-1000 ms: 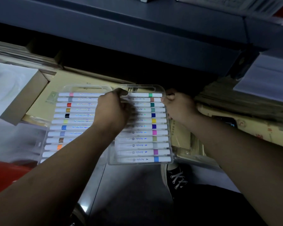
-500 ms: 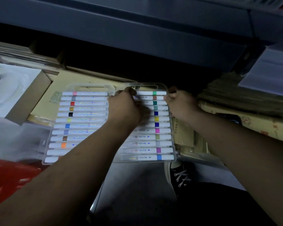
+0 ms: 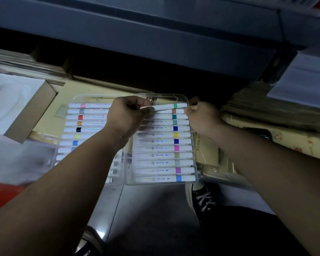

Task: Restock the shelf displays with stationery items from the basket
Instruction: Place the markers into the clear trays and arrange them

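Down low, dim light: a dark grey metal shelf edge [image 3: 155, 39] runs across the top, black shadow under it; below lies a tan cardboard sheet [image 3: 50, 117] on the bottom shelf, w/ a white tray in a brown card box [image 3: 17, 102] at left and stacks of brown paper packs [image 3: 277, 111] at right; grey glossy floor tiles [image 3: 146, 218] beneath, a dark lace-up sneaker [image 3: 199, 200] on them, a blurred red shape [image 3: 2, 193] at the left edge.

Open on the cardboard sits a clear hard-plastic hinged marker case [image 3: 195, 163] — two flat halves side by side, each w/ a row of white cylindrical markers, coloured bands, "Acrylic" print readable on the right half.

Top slot, right half: a white marker w/ green band [image 3: 171, 106] sits tilted, right end higher than the row below. Left hand [image 3: 126, 115] has thumb & fingers closed on its left end; right hand [image 3: 201, 117] is curled at the case's top-right corner, fingertips [image 3: 192, 107] touching the marker's right end — can't tell whether they pinch it or only press.
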Available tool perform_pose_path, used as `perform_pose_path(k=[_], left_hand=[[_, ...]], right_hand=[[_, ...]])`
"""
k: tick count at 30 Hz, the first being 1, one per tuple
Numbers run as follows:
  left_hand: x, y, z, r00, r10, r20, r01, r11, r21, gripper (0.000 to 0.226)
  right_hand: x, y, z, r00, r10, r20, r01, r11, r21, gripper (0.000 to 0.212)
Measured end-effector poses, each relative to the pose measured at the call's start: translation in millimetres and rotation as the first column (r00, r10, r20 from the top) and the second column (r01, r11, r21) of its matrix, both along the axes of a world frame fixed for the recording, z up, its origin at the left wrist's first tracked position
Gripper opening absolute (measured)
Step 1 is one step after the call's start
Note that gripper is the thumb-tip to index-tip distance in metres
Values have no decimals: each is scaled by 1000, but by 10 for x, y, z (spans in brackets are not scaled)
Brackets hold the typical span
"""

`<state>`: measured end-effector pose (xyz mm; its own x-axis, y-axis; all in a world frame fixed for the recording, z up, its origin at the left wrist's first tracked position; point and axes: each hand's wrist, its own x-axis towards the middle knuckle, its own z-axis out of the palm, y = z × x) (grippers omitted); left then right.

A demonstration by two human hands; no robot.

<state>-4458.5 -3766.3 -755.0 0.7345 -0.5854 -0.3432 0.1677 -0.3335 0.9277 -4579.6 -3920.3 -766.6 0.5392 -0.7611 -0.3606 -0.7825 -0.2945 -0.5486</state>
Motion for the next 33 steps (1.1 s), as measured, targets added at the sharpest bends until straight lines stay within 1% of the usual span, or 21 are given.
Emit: perform_pose_path(k=[2,4,5,7,9,10,12,14,17,19,22,23,26,29,31,33], left_hand=[[33,7,6,999,22,46,-21,1000,-15,10],[107,12,27,983,105,151,-99,994,-45,19],[157,21,33,973,158,168,-149,987,-67,21],[244,71,11,967,214,134,-201,974,-109,30],[275,144,-54,978,175,112,-165,982,-95,35],[270,175,-80,983,145,110,-137,987,-82,35],[238,202,-91,991,92,101,-85,994,-72,37],[219,189,-73,992,69,103,-62,996,-70,37],[186,142,-61,989,45,142,-37,997,-62,36],[155,121,-100,985,39,167,-31,998,-48,31],[142,92,-178,982,28,186,-23,999,-29,18],[154,82,-207,976,22,216,-21,1000,-9,15],[191,68,-273,951,-3,310,-15,998,56,16],[160,38,-280,935,-36,352,6,996,88,14],[129,10,-255,898,-66,435,-4,987,158,13],[110,-19,-221,875,-74,478,-23,980,195,12]], right_hand=[[1,-4,0,1000,0,-3,0,1000,24,33],[7,2,21,1000,-14,-13,15,999,36,34],[8,7,34,999,-26,-20,27,999,42,34],[9,3,46,999,-42,-28,43,998,50,33],[10,20,97,998,-62,33,59,994,89,28],[18,48,140,992,-86,91,71,986,152,24],[52,77,184,968,-164,191,106,954,280,30],[72,67,172,958,-205,199,135,939,316,34],[43,13,109,941,-266,211,179,916,358,27],[28,-14,75,933,-305,192,214,897,386,29],[42,-33,24,928,-336,162,261,896,360,33],[51,-33,17,928,-332,167,260,901,346,34],[62,-31,2,933,-315,175,247,913,324,34],[60,-42,-27,938,-304,169,245,922,299,36],[68,-40,-41,945,-290,153,241,931,275,35],[86,-37,-43,949,-290,124,255,937,238,38]])
